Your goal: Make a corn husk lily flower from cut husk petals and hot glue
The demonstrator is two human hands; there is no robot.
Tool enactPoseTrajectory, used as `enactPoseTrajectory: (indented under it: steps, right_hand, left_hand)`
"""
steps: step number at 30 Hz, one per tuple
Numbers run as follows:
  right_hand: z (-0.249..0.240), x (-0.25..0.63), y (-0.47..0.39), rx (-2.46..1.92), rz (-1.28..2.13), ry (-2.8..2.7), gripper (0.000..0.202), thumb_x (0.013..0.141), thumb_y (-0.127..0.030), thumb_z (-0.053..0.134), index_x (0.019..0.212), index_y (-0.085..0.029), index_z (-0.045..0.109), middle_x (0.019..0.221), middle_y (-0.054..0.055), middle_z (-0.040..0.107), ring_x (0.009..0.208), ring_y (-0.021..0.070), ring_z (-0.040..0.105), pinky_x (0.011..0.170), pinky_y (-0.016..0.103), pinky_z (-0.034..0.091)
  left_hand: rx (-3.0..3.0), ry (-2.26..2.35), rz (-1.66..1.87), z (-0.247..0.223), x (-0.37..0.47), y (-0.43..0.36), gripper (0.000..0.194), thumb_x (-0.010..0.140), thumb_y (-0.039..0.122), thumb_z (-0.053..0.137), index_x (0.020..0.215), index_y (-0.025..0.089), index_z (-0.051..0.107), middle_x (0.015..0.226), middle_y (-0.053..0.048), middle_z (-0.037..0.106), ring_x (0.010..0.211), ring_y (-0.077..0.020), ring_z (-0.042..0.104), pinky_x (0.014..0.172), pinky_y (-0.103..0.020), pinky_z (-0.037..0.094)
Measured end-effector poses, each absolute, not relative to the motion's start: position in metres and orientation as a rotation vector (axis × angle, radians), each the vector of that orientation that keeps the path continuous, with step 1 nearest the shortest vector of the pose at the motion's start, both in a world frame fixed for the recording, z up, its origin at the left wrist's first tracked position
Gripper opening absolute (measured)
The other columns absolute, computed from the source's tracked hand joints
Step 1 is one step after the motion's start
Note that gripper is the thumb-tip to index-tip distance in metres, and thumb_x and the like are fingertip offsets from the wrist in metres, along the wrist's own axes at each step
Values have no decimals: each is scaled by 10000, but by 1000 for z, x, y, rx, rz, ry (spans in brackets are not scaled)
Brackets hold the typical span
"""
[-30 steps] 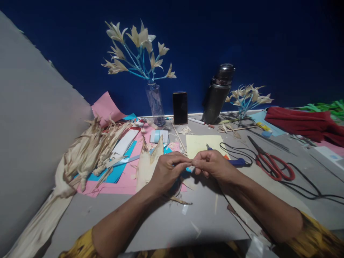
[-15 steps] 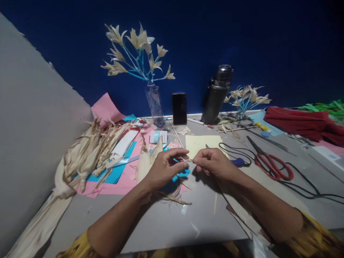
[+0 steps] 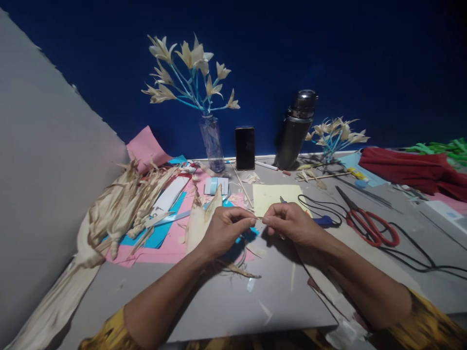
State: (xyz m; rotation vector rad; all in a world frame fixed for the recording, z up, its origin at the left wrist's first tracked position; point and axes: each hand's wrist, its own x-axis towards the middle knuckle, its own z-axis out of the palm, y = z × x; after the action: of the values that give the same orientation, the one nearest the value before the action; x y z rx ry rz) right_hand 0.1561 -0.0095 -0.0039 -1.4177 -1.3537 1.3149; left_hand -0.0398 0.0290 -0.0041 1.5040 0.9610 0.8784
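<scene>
My left hand [image 3: 229, 227] is closed in a pinch, thumb and forefinger together. Facing it, my right hand [image 3: 289, 221] also pinches with its fingertips. Thin pale strands [image 3: 259, 218], looking like dried husk fibre, span the small gap between the two hands; most of their length is hidden by the fingers. A slim metal tip [image 3: 282, 199] pokes up behind my right hand, its body hidden. Beside my left wrist stands a wide piece of dried corn husk [image 3: 195, 224]. Under the hands' far side lies a yellow paper [image 3: 270, 194].
A bundle of corn husks [image 3: 109, 214] lies left on pink and blue paper. At the back stand a bottle [image 3: 211, 143] with husk flowers, a phone [image 3: 244, 148] and a flask [image 3: 296, 129]. Red-handled scissors [image 3: 372, 227] and a corded blue handle [image 3: 324, 221] lie right.
My left thumb and forefinger have closed together on the strands, where they were apart before. My right hand stays almost in place. The whole view has shifted slightly.
</scene>
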Motion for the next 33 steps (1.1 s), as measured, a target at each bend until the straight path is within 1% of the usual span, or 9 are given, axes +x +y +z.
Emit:
enactPoseTrajectory:
  steps: [4,7,10,14,17,21,26,29,33]
  right_hand:
    - [-2,158,-6,-1445,1284,-1343,225,767,-372,705,692,-165,662,577,22,668,431,89,444,424,215,313]
    - [2,158,-4,-1462,1236,-1324,215,762,-356,691,669,-169,641,591,26,673,433,93,461,430,223,332]
    - [5,156,-5,-1444,1191,-1337,210,770,-343,678,652,-175,634,592,21,668,434,95,462,438,231,342]
    - [4,151,-9,-1435,1159,-1337,216,783,-344,675,647,-182,636,573,13,653,449,104,475,444,232,346]
    - [0,149,-10,-1411,1186,-1312,212,793,-348,671,668,-180,640,577,10,654,453,102,481,445,227,348]
    - [-3,149,-10,-1373,1267,-1293,229,798,-378,689,698,-174,658,593,12,662,447,92,474,449,220,342]
    - [-6,148,-11,-1349,1350,-1295,292,817,-440,697,717,-169,653,626,12,666,470,88,493,469,212,351]
    - [-8,146,-12,-1320,1379,-1335,310,839,-464,685,742,-172,651,647,11,669,495,98,525,485,215,381]
    - [-7,144,-13,-1306,1383,-1351,328,841,-472,689,723,-170,635,635,2,657,489,94,524,477,211,382]
  left_hand:
    - [1496,976,859,-6,-45,38,114,746,292,753,729,180,767,628,-27,675,580,-155,597,552,-260,478]
    - [1633,1046,1033,-2,-52,45,145,825,309,690,758,196,753,736,-33,697,687,-163,613,648,-271,483]
    - [1902,1057,1213,3,-57,47,170,893,282,618,814,211,750,839,-50,692,824,-187,619,771,-311,476]
    - [2427,974,1265,3,-57,42,166,878,237,630,990,238,752,932,-85,669,922,-238,581,840,-402,436]
    - [2645,910,1232,-1,-54,38,155,868,197,624,940,247,752,908,-88,666,885,-244,560,824,-426,409]
    - [2368,900,1190,-4,-48,33,131,880,198,613,861,219,741,826,-69,650,838,-219,578,777,-377,431]
    - [1552,980,1000,-6,-37,24,113,839,253,670,757,183,704,716,-29,650,689,-165,597,683,-307,469]
    - [1228,948,904,-7,-33,22,112,774,275,741,795,166,728,647,-13,645,596,-133,569,602,-267,455]
    - [1146,908,848,-6,-33,21,188,714,282,799,839,147,760,715,-48,700,611,-137,601,599,-264,476]
